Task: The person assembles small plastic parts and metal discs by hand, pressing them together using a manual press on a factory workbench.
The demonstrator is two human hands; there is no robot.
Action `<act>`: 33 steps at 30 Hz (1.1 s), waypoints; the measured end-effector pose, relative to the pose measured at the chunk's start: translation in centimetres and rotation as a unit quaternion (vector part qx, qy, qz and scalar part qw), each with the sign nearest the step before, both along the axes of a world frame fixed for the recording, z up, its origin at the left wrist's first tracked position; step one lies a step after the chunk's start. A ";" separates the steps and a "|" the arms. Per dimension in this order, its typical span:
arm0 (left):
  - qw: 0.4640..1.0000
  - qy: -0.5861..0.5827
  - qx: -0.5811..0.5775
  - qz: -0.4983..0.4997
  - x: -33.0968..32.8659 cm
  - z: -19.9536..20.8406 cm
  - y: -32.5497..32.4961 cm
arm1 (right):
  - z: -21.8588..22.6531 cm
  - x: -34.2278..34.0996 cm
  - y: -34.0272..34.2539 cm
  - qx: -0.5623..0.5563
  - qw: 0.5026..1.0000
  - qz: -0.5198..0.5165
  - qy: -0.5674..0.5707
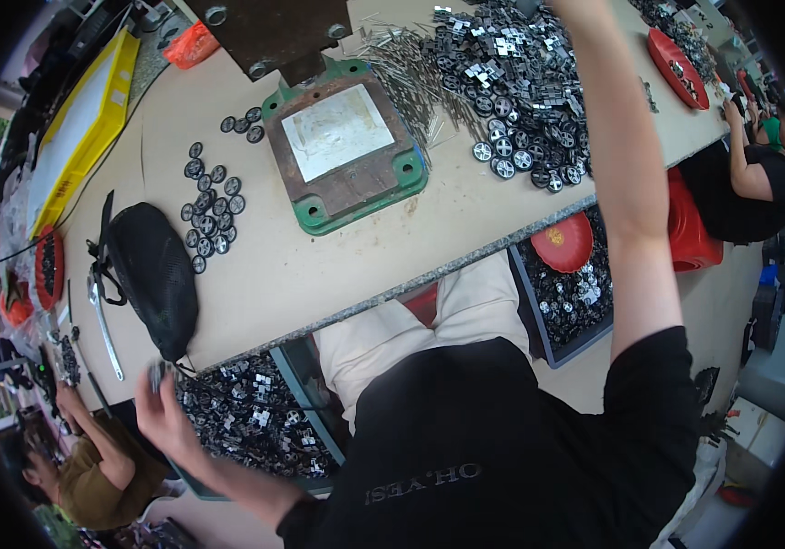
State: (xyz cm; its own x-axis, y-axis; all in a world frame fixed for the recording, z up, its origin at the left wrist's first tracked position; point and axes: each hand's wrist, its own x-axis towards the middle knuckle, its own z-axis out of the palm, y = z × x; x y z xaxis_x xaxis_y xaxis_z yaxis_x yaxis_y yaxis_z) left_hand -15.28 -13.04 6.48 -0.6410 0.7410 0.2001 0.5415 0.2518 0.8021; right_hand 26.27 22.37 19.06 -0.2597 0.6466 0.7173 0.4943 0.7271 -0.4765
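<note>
My left hand (162, 407) is just off the table's front edge, beside a bin (284, 366) of black and silver plastic parts. A small dark grey piece (156, 373), blurred, is pinched at its fingertips; its kind I cannot make out. Across the table my right arm reaches to the far side, and my right hand (577, 7) is at the top rim by the heap of black and silver parts (502, 55). Its fingers are mostly cut off. Small black toy wheels with silver spokes (218, 206) lie scattered left of a green-edged metal press base (346, 146).
Thin metal pins (411, 82) are piled behind the press base. A black mesh pouch (150, 274) and a wrench (106, 325) lie at left. A red dish (563, 242) rests in the right-hand bin (550, 352). Other people (104, 467) sit at both sides.
</note>
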 end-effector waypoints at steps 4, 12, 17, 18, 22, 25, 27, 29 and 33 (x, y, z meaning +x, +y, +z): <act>0.953 0.055 -0.249 0.166 -0.6 1.5 -11.3 | -10.3 1.1 -3.9 -0.239 0.948 0.042 -0.208; 0.991 0.030 -0.127 0.024 4.1 -1.2 -1.6 | -14.5 1.1 -6.3 -0.301 0.919 -0.003 -0.255; 0.991 0.041 -0.079 -0.099 7.2 -2.2 9.8 | -16.4 -0.6 -5.7 -0.227 0.931 0.023 -0.286; 0.990 0.065 -0.077 -0.097 7.4 -2.3 11.6 | -16.4 -0.8 -5.6 -0.247 0.916 -0.004 -0.318; 0.979 0.174 -0.058 -0.094 6.0 -4.0 15.9 | -16.7 -1.2 -5.9 -0.207 0.909 0.001 -0.361; 0.950 0.287 -0.031 -0.119 6.0 -4.7 18.2 | -15.9 -1.9 -6.5 -0.206 0.918 0.008 -0.339; 0.941 0.311 -0.034 -0.126 5.5 -5.5 19.3 | -15.5 -2.1 -7.2 -0.213 0.922 0.002 -0.324; 0.931 0.334 -0.033 -0.142 5.5 -5.6 19.9 | -15.5 -1.9 -7.9 -0.181 0.956 0.010 -0.229; 0.946 0.277 -0.044 -0.162 6.4 -4.7 19.5 | -13.9 -1.9 -9.8 -0.153 0.974 0.027 -0.163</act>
